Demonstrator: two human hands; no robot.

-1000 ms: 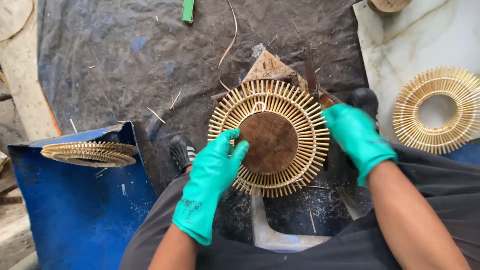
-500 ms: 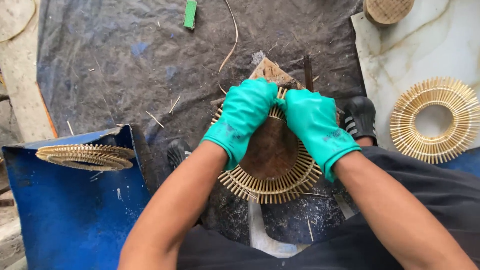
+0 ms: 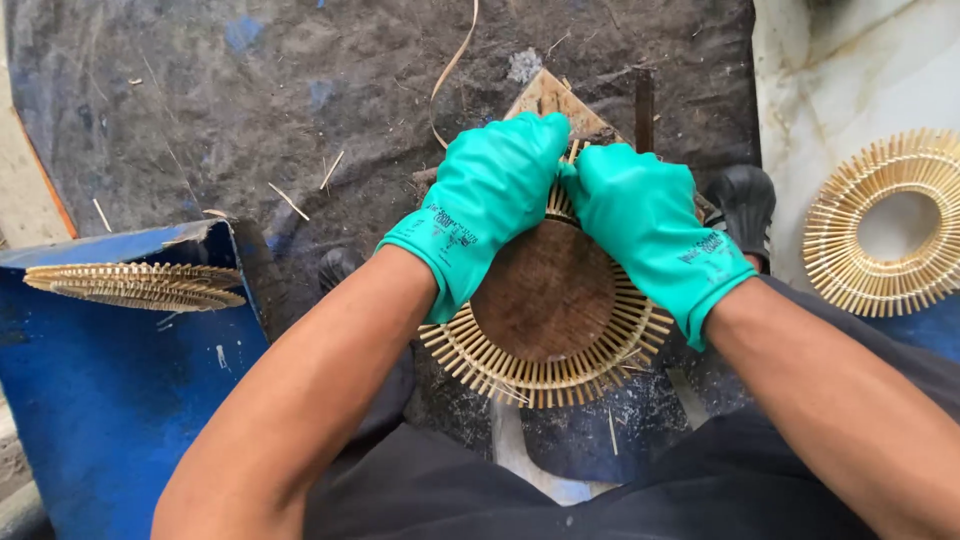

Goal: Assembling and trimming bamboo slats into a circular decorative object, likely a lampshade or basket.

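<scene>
A round woven disc sits low in the middle of the view, just in front of the person's lap. Its centre is a flat, dark brown circle. Around that runs a pale ring of thin cane sticks, set side by side like sun rays, with short blunt ends forming a toothed rim. The near half of the rim shows fully; the far half is hidden under two gloved hands.

Both hands wear teal rubber gloves. The left hand lies over the upper left of the disc, fingers held together and curled down onto the far rim. The right hand lies over the upper right in the same way, fingers together and bent onto the rim. The two sets of fingertips meet at the top of the disc, touching. Whether either hand pinches a single stick cannot be told.

Under the far edge of the disc a wedge of wood pokes out. All rests on a dark, dusty sheet scattered with cane slivers, and a long curled strip lies beyond the left hand. The sheet is open to the upper left.

To the left, well apart, a second cane ring lies flat on the top edge of a blue box. To the right, a third ring with an open centre lies on a pale slab. A black shoe shows just beside the right wrist.
</scene>
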